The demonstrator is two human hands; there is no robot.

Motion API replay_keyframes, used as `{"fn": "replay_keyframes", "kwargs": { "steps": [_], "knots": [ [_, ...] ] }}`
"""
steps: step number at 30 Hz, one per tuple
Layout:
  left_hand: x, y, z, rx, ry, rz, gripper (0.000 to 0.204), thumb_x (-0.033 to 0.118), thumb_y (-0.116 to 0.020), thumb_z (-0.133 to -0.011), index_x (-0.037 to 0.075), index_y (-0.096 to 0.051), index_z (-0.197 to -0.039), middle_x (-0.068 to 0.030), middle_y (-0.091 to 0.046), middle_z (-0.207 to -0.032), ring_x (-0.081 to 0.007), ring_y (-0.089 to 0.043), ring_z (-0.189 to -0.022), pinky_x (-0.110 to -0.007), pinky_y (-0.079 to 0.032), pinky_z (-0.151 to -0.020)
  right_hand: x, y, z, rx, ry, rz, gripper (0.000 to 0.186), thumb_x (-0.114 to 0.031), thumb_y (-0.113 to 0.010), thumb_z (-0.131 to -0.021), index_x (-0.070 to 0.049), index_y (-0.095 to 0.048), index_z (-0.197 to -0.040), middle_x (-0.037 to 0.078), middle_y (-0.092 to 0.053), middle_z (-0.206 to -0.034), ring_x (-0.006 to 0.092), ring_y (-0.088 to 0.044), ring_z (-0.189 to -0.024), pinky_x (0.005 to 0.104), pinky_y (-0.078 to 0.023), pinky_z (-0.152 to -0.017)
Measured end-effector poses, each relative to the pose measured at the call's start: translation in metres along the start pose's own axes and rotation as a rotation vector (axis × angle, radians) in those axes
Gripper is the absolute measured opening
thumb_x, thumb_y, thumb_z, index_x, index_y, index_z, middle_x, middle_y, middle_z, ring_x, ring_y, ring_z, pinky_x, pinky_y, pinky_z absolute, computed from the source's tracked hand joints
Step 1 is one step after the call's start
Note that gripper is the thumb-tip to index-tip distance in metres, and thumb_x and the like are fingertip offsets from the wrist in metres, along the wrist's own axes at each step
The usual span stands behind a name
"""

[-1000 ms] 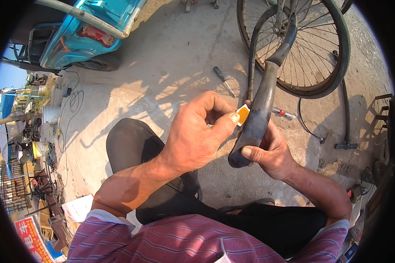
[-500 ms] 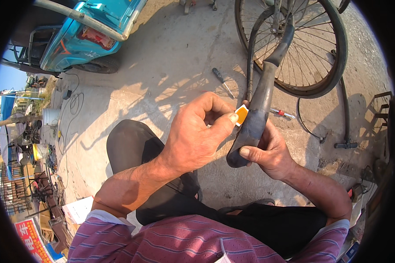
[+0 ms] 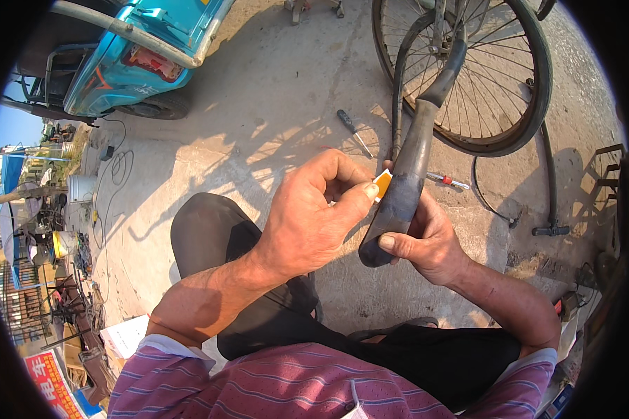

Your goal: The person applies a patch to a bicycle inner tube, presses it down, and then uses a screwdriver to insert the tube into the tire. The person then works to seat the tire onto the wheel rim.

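Note:
A black inner tube (image 3: pixel 410 157), partly inflated, hangs from the bicycle wheel (image 3: pixel 493 91) and ends in a bend before me. My right hand (image 3: pixel 430 241) wraps round it from below, thumb on the near side. My left hand (image 3: pixel 321 209) pinches a small tube patch (image 3: pixel 383 186), orange with a white edge, between thumb and fingers. The patch is right beside the tube's left side; whether they touch, I cannot tell. A darker band (image 3: pixel 397 202) marks the tube near the patch.
On the concrete lie a screwdriver (image 3: pixel 355 133), a red and silver tool (image 3: pixel 449 180) and a hand pump (image 3: pixel 550 181) with its hose. A blue three-wheeler (image 3: pixel 129 70) stands at the far left. White buckets (image 3: pixel 82 187) and clutter line the left side.
The tube and both hands have shifted very slightly to the left. Both grips look the same.

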State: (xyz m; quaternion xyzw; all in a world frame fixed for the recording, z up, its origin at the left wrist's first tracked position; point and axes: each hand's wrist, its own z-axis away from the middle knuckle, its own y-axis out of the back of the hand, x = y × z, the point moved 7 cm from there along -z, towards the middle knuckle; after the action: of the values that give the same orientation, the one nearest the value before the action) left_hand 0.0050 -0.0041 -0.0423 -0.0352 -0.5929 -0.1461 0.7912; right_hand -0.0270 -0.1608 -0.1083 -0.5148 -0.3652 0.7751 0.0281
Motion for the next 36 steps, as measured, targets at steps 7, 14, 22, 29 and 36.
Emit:
{"fn": "replay_keyframes", "kwargs": {
  "steps": [7,14,22,29,36],
  "knots": [
    [0.0024,0.0023,-0.0041,0.067,-0.118,0.058,0.011,0.007,-0.068,-0.099,-0.003,-0.065,-0.101,-0.0049,-0.071,-0.092,-0.0064,-0.063,-0.083,-0.026,-0.053,-0.075,-0.0017,0.0002,0.0002,-0.011,-0.01,-0.013,0.092,-0.008,-0.078,-0.095,-0.003,-0.019,-0.165,0.007,-0.061,-0.121,0.0097,-0.063,-0.099,0.0242,-0.057,-0.073],
    [0.0019,0.0029,-0.0056,0.064,-0.119,0.079,0.011,0.006,-0.068,-0.1,-0.004,-0.066,-0.102,-0.0057,-0.072,-0.094,-0.0067,-0.064,-0.085,-0.026,-0.054,-0.077,-0.0011,0.0011,-0.0018,0.008,0.008,-0.037,0.089,-0.006,-0.077,-0.095,-0.003,-0.02,-0.164,0.007,-0.06,-0.122,0.0099,-0.064,-0.101,0.024,-0.057,-0.073],
    [-0.0002,0.0025,-0.0067,0.074,-0.107,0.04,0.011,0.007,-0.069,-0.099,-0.004,-0.066,-0.101,-0.0054,-0.071,-0.092,-0.0067,-0.064,-0.084,-0.026,-0.054,-0.075,-0.0005,0.0023,-0.0019,-0.013,-0.025,-0.03,0.091,-0.003,-0.077,-0.094,-0.004,-0.021,-0.165,0.006,-0.059,-0.126,0.0115,-0.062,-0.112,0.0307,-0.057,-0.093],
    [-0.0006,0.0027,-0.0062,0.074,-0.111,0.022,0.011,0.007,-0.069,-0.099,-0.003,-0.066,-0.099,-0.0048,-0.071,-0.09,-0.0062,-0.064,-0.083,-0.026,-0.054,-0.073,0.0041,0.0029,-0.0041,0.012,-0.019,0.006,0.098,-0.013,-0.081,-0.092,-0.007,-0.018,-0.167,0.006,-0.06,-0.124,0.0094,-0.064,-0.099,0.0238,-0.057,-0.073],
    [-0.0021,0.0021,-0.0057,0.018,-0.007,-0.028,0.013,0.005,-0.066,-0.099,-0.003,-0.064,-0.108,-0.0099,-0.071,-0.11,-0.0122,-0.066,-0.101,-0.031,-0.055,-0.093,0.0024,0.0019,-0.0029,-0.003,-0.055,-0.037,0.091,-0.005,-0.079,-0.093,-0.004,-0.022,-0.164,0.006,-0.059,-0.126,0.0116,-0.061,-0.113,0.0329,-0.054,-0.1]
  ]
}}
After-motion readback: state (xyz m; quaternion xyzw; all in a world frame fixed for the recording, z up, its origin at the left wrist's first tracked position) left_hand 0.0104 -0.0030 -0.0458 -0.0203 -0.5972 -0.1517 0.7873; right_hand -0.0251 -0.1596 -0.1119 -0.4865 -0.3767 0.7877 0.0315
